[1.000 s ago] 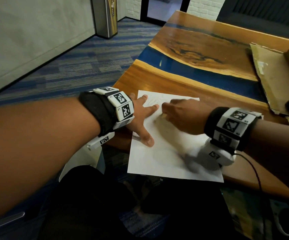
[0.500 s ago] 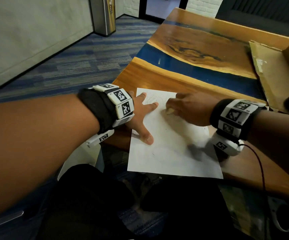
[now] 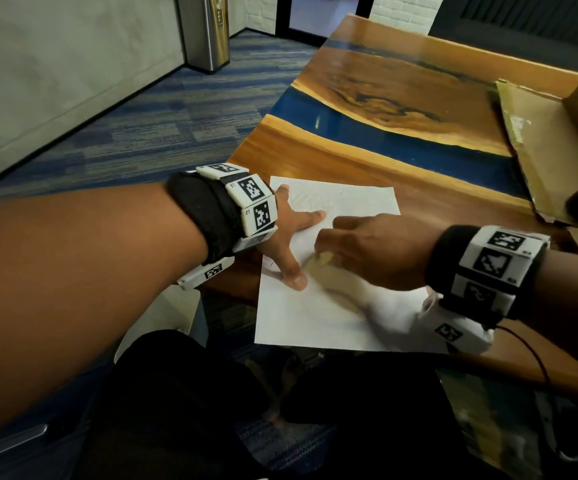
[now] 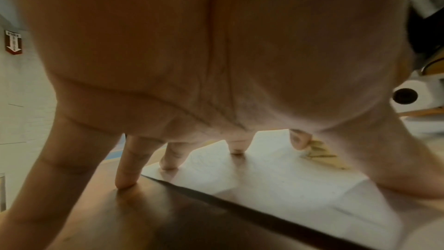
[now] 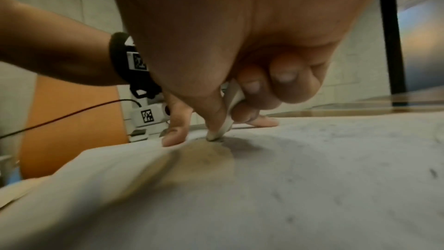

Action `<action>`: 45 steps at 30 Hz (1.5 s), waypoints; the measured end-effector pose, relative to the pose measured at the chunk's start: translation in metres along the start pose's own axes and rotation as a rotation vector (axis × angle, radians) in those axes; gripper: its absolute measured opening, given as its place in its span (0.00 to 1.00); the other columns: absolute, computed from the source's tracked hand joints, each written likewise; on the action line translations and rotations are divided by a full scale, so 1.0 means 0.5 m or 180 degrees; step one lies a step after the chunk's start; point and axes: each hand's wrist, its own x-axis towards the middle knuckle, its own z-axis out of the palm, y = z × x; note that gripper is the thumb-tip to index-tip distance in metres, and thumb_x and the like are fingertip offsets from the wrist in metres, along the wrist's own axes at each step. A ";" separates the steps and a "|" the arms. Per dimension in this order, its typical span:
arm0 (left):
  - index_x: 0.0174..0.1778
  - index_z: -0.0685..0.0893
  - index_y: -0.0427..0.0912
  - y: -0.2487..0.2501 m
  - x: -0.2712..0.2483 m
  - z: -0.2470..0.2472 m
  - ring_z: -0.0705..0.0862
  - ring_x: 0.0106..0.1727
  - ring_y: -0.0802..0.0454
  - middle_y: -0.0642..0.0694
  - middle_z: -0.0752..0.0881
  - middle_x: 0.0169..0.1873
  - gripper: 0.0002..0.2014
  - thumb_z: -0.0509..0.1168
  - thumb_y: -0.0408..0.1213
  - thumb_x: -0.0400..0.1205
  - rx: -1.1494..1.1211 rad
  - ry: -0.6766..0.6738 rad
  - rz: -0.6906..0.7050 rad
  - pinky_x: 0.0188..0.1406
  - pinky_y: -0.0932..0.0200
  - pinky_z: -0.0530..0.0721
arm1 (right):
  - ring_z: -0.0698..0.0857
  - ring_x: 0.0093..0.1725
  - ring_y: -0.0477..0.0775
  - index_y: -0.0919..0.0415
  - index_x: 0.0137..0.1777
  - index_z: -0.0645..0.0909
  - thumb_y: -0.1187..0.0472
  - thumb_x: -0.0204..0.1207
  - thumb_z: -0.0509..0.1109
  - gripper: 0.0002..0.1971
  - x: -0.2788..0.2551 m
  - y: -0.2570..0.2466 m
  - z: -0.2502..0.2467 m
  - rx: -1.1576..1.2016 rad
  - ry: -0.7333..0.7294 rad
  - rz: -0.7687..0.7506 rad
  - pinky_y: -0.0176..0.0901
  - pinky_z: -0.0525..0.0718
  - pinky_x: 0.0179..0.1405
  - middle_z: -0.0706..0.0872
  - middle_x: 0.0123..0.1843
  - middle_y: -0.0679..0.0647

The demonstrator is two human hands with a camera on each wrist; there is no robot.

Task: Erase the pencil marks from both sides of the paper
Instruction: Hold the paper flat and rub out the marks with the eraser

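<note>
Right hand (image 3: 367,251) has slid back toward the sheet's middle, pinching the eraser (image 5: 227,119) just beside the flat-spread left hand (image 3: 291,237) pinning the paper (image 3: 315,317) on the bench (image 3: 349,161); faint marks remain beyond its fingertips, underside probably untouched.

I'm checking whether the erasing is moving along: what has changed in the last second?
The right hand, gripping the eraser, went up the paper toward its far edge, then came back toward the middle. The left hand stayed spread flat, pressing the sheet's left side; the paper did not shift on the table.
</note>
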 end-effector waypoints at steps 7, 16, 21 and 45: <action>0.83 0.31 0.72 0.001 -0.004 -0.001 0.53 0.84 0.22 0.31 0.39 0.87 0.64 0.65 0.83 0.60 -0.0002 -0.0008 -0.0013 0.77 0.28 0.62 | 0.81 0.43 0.53 0.45 0.70 0.68 0.50 0.88 0.57 0.13 0.011 0.011 -0.002 -0.0089 0.0143 0.0355 0.46 0.80 0.35 0.77 0.56 0.48; 0.84 0.32 0.71 0.000 -0.004 0.002 0.53 0.84 0.22 0.31 0.39 0.87 0.63 0.65 0.82 0.62 -0.0035 0.0007 0.0018 0.78 0.28 0.61 | 0.79 0.46 0.55 0.51 0.69 0.68 0.52 0.88 0.56 0.13 0.016 0.029 -0.002 -0.0275 0.0208 0.0604 0.43 0.72 0.33 0.77 0.53 0.48; 0.83 0.31 0.72 -0.001 0.001 0.003 0.52 0.84 0.22 0.31 0.37 0.87 0.64 0.64 0.83 0.60 -0.0050 -0.0028 0.0012 0.78 0.28 0.61 | 0.83 0.49 0.56 0.49 0.68 0.67 0.49 0.87 0.56 0.13 0.011 0.003 -0.005 -0.0080 -0.0077 0.0280 0.50 0.83 0.43 0.78 0.55 0.44; 0.86 0.37 0.67 -0.047 -0.009 0.062 0.44 0.88 0.37 0.50 0.40 0.89 0.66 0.60 0.88 0.56 -0.0377 0.0224 0.0131 0.82 0.26 0.55 | 0.87 0.48 0.57 0.62 0.59 0.80 0.64 0.85 0.64 0.07 0.000 0.088 -0.032 0.5101 0.1757 0.2172 0.52 0.88 0.46 0.86 0.58 0.64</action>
